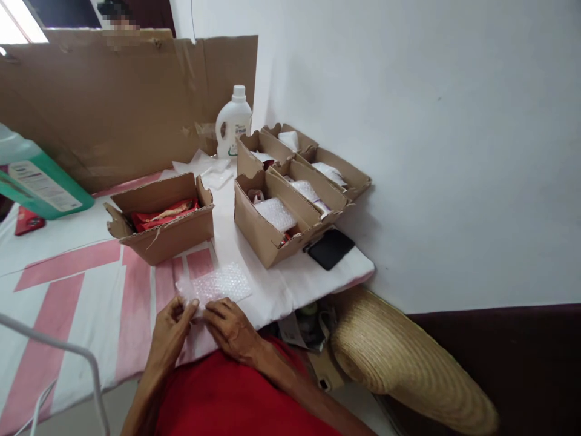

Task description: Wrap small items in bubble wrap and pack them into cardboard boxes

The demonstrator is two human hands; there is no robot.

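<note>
A pale wall (431, 151) fills the right side of the frame, and I see a counter (290, 297) covered by a white and pink cloth (52, 339) reaching across to the left. A tall cardboard panel (109, 109) stands along the back. Near the lower centre, I have a piece of clear bubble wrap (224, 281) lying on the cloth, its near edge under the fingers. The left hand (177, 321) is narrow, thumb and fingers pinching that edge; the right hand (229, 327) lies just beside it, fingers bent and close together over the wrap, though I cannot tell whether it grips, since its thumb is hidden from me. Beyond them, left of centre, I see an open carton (181, 236) with a red packet (166, 215) inside. Right of it sits a cluster of small open boxes (256, 230) holding wrapped items, a bubble-wrapped bundle (275, 215) in the nearest. I find a flat black object (331, 248) by the counter's right end and a white bottle (233, 130) behind the boxes. At the left edge I see a jug of green liquid (40, 175) tilted beside a small red object (29, 221)
</note>
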